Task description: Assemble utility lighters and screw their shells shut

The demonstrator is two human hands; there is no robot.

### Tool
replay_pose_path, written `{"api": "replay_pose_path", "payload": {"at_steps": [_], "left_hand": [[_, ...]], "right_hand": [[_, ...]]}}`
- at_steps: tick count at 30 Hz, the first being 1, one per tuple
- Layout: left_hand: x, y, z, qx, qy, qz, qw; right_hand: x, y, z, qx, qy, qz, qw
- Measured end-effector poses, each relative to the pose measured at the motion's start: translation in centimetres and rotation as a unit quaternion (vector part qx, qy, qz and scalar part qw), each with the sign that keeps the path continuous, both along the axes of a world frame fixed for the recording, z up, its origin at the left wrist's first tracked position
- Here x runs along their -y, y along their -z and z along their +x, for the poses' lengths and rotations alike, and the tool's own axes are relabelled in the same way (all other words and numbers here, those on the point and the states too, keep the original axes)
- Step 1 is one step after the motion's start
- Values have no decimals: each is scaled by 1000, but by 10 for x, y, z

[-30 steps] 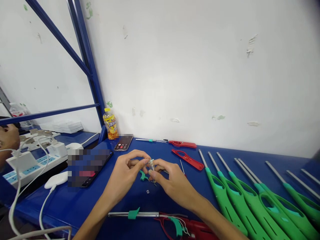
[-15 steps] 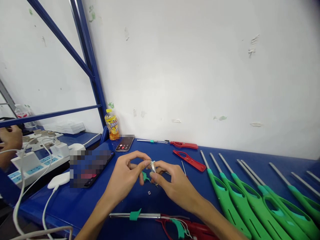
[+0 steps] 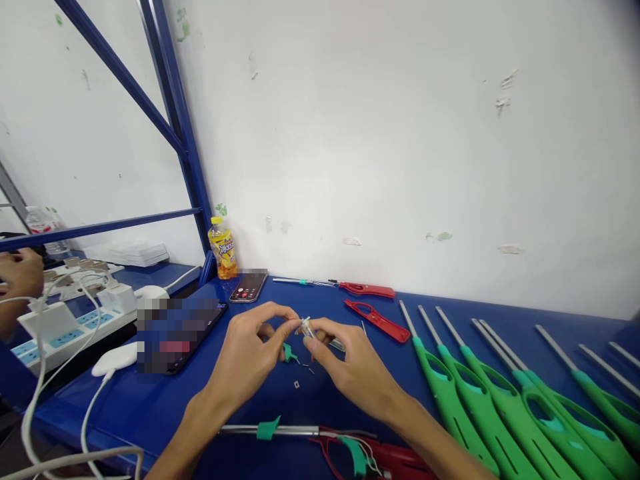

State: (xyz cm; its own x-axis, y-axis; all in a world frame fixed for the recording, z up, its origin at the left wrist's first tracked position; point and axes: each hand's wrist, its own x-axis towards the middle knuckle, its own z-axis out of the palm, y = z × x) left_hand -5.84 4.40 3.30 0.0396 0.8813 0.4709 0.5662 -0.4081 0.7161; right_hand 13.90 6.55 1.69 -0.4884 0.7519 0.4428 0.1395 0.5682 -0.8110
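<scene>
A small clear, shiny part (image 3: 307,329) is pinched in the fingers of my right hand (image 3: 353,360). My left hand (image 3: 255,347) has thumb and forefinger pressed together at the top of that part; what exactly they grip is too small to tell. On the blue table below the hands lie a green trigger piece (image 3: 289,354), a tiny square piece (image 3: 297,385) and small screws or pins. Nearer to me rests an opened red lighter (image 3: 400,461) with a metal tube (image 3: 295,431), a green piece and white wires.
Several green lighters (image 3: 480,400) lie along the right. Red shell half (image 3: 377,320) and a red lighter (image 3: 367,289) sit at the back. Phone (image 3: 249,287), bottle (image 3: 223,250), dark phone (image 3: 200,340), white charger (image 3: 116,360) and power strips (image 3: 75,333) stand left.
The clear part has tilted slightly between my fingers. More of the green trigger piece and the small metal bits below shows now. The view has shifted a little.
</scene>
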Motion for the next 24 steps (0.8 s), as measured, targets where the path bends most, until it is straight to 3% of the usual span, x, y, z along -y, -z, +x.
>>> {"api": "replay_pose_path", "payload": {"at_steps": [11,24], "left_hand": [[-4,7,-2,-79,17,153,985],[-1,11,1,-76,-11,181,980]], "right_hand": [[0,1,3,17,-28,21,999],[6,-3,0,56,-34,46,997]]}}
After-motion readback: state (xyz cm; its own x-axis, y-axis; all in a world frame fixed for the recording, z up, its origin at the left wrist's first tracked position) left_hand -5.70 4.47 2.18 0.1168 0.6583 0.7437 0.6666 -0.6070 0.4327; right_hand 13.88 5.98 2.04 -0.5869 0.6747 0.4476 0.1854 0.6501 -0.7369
